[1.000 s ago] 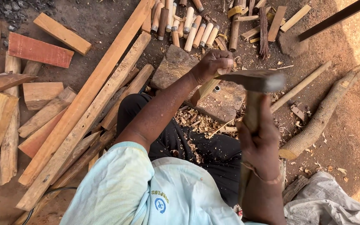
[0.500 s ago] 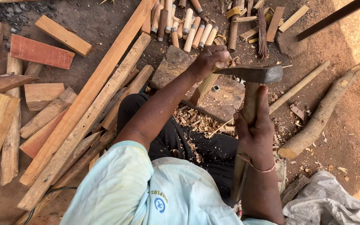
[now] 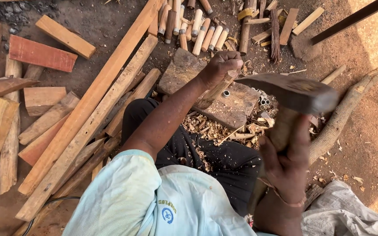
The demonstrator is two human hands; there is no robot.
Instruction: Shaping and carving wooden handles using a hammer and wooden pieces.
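Two hands in closed grip, left hand (image 3: 222, 65) on peg (image 3: 213, 94), right hand (image 3: 285, 157) on adze (image 3: 292, 94), dirt floor (image 3: 364, 144)

A short, pale wooden peg (image 3: 215, 92) is standing tilted near the middle of the frame, its top wrapped in the left hand (image 3: 222, 67) and its lower end resting on a flat, worn block (image 3: 180, 72). To the right, a dark adze (image 3: 292, 91) with a thick wooden handle is being gripped by the right hand (image 3: 285, 159).

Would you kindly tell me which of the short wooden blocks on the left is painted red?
The flat red-painted wooden block near the top left; its neighbours are bare pale wood.
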